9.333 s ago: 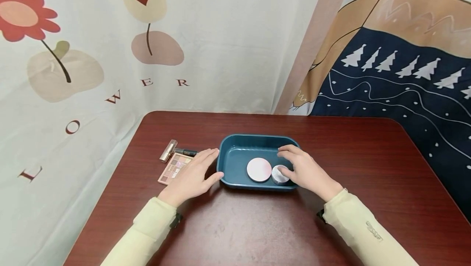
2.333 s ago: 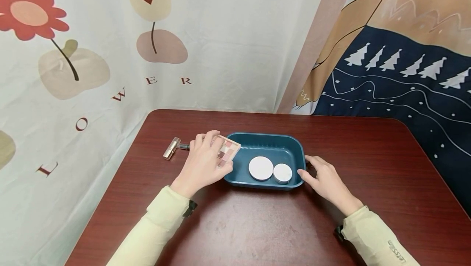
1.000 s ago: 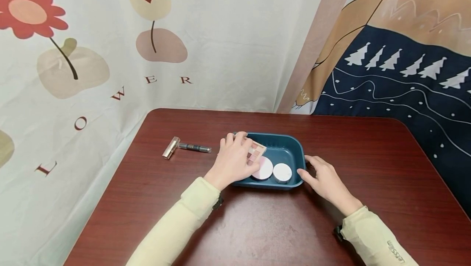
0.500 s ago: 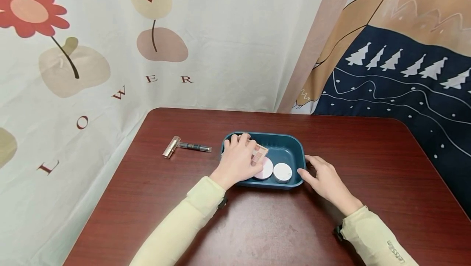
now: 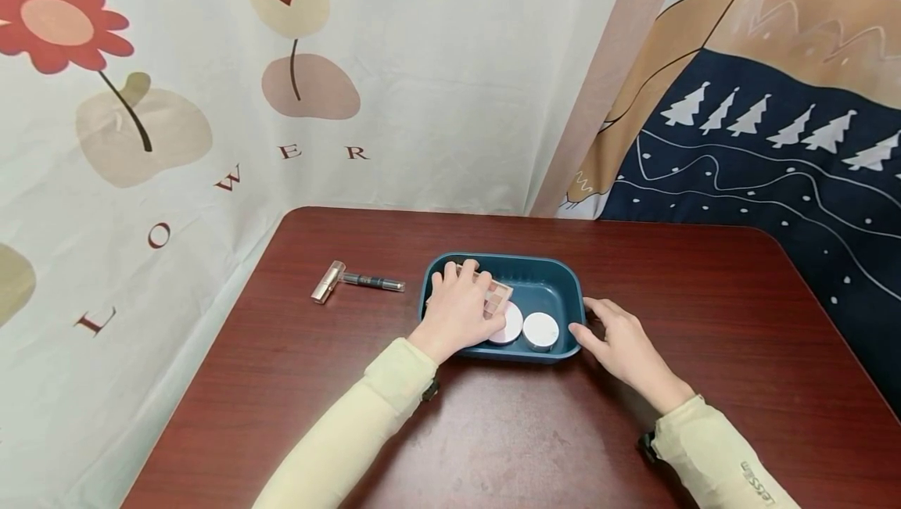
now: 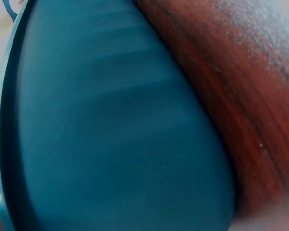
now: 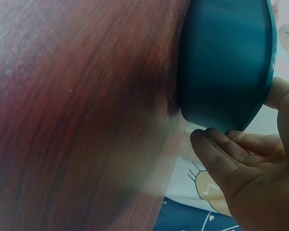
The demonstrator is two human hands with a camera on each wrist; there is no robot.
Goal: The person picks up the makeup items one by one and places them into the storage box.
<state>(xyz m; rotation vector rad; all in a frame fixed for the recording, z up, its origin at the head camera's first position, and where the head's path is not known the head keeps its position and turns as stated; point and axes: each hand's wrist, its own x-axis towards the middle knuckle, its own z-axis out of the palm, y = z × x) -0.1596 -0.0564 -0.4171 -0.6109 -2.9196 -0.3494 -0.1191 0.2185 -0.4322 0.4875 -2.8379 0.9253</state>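
In the head view, my left hand (image 5: pixel 454 310) holds an eyeshadow palette (image 5: pixel 498 298) inside the left part of a blue tray (image 5: pixel 538 294), fingers spread over its far side and thumb at its near edge. The palette's left part is hidden under the hand. Its near corner overlaps a round pale pink compact (image 5: pixel 511 327). To the right of that sits a smaller round white-lidded container (image 5: pixel 540 331). My right hand (image 5: pixel 626 345) rests against the tray's right end; in the right wrist view its fairly straight fingers (image 7: pixel 216 154) meet the outer wall, thumb at the rim.
On the table (image 5: pixel 352 360) left of the tray lie a shiny gold tube (image 5: pixel 328 282) and a slim dark double-ended stick (image 5: pixel 373 282), their ends close together. A printed curtain (image 5: pixel 436 87) hangs behind the far table edge. The tray's outer wall (image 6: pixel 111 120) fills the left wrist view.
The left hand has picked the palette up off the table and carried it right, into the tray, lowering slightly lately. The right hand has moved from inside the tray to its right end.
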